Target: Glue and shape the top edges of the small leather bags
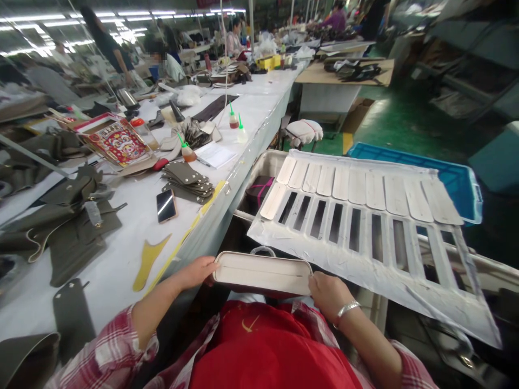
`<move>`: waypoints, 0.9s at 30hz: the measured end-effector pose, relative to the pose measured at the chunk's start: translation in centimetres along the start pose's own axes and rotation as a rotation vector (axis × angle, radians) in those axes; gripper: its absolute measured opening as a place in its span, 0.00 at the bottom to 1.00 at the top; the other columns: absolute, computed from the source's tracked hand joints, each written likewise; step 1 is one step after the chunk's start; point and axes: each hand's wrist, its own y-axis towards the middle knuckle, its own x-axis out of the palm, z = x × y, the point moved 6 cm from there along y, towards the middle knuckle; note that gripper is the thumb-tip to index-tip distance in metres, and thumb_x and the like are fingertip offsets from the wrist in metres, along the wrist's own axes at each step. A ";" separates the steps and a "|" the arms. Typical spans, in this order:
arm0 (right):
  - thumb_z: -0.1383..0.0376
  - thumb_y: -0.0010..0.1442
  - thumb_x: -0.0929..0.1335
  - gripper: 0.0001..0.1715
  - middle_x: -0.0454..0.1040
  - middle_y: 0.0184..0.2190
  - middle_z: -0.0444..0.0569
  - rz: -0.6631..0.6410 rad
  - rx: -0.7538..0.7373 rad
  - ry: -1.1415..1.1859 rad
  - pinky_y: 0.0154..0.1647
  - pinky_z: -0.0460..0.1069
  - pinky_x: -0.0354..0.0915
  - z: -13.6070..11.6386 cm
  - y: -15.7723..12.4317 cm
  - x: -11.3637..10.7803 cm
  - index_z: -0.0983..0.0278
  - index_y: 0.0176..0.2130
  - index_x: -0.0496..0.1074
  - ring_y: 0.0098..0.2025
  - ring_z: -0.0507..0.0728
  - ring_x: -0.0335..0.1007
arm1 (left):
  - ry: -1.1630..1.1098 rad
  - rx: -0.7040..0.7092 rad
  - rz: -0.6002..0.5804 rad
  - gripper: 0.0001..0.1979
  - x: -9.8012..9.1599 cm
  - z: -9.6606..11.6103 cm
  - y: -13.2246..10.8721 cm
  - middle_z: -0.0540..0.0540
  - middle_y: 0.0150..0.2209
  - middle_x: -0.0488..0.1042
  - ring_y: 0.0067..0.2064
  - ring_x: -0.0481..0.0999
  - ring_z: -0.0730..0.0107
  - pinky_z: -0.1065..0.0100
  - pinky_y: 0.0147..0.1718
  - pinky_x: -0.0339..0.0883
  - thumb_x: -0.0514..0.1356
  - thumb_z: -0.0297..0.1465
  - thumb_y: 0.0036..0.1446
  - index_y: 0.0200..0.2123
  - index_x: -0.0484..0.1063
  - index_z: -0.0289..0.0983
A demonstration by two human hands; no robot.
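My left hand (199, 271) is closed on the left end of a long cream panel piece (263, 275) with rounded corners and a raised rim edged in dark. The fingers of my right hand (330, 292) are wrapped round its opposite end. The piece is level in front of my red apron, with a thin slit line along its face. A pale loop (263, 251) shows just behind it, and dark material lies beneath. To the right, a white slotted board (340, 216) carries several cream rounded strips (352, 186); some of its slots are open.
The white workbench (227, 183) on my left bears a phone (166, 206), a yellow template (150, 262), stacked dark leather pieces (188, 181), green-tipped glue bottles (186, 151) and a patterned box (117, 143). A blue crate (417, 170) stands behind the board. Several people are further back.
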 end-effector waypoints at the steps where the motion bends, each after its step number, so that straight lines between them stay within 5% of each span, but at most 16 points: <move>1: 0.70 0.62 0.55 0.18 0.72 0.29 0.57 -0.015 -0.038 -0.036 0.28 0.49 0.58 -0.2 0.0 0.1 0.71 0.32 0.70 0.31 0.58 0.71 | 0.063 -0.003 0.006 0.17 -0.2 0.4 0.0 0.50 0.22 0.66 0.23 0.68 0.69 0.68 0.22 0.63 0.50 0.44 0.53 0.24 0.61 0.36; 7: 0.71 0.63 0.55 0.18 0.71 0.30 0.57 -0.030 -0.036 -0.066 0.28 0.49 0.59 -0.1 0.0 0.3 0.71 0.34 0.70 0.31 0.59 0.71 | 0.383 0.101 0.186 0.14 -0.8 1.9 -0.1 0.50 0.23 0.62 0.29 0.64 0.67 0.66 0.32 0.58 0.47 0.36 0.55 0.20 0.57 0.38; 13: 0.72 0.61 0.55 0.18 0.71 0.33 0.59 -0.049 -0.100 -0.151 0.28 0.51 0.60 -0.3 0.3 0.6 0.72 0.37 0.71 0.33 0.62 0.71 | 0.445 0.194 0.182 0.13 -0.7 2.0 0.0 0.50 0.26 0.61 0.31 0.63 0.66 0.66 0.36 0.55 0.46 0.37 0.57 0.23 0.57 0.39; 27: 0.74 0.61 0.56 0.17 0.72 0.35 0.62 -0.048 -0.100 -0.158 0.31 0.52 0.63 -0.4 0.1 0.3 0.74 0.39 0.71 0.35 0.62 0.71 | -0.088 0.106 0.160 0.22 -0.7 -0.7 0.1 0.48 0.25 0.68 0.29 0.67 0.68 0.67 0.30 0.62 0.45 0.47 0.56 0.28 0.66 0.36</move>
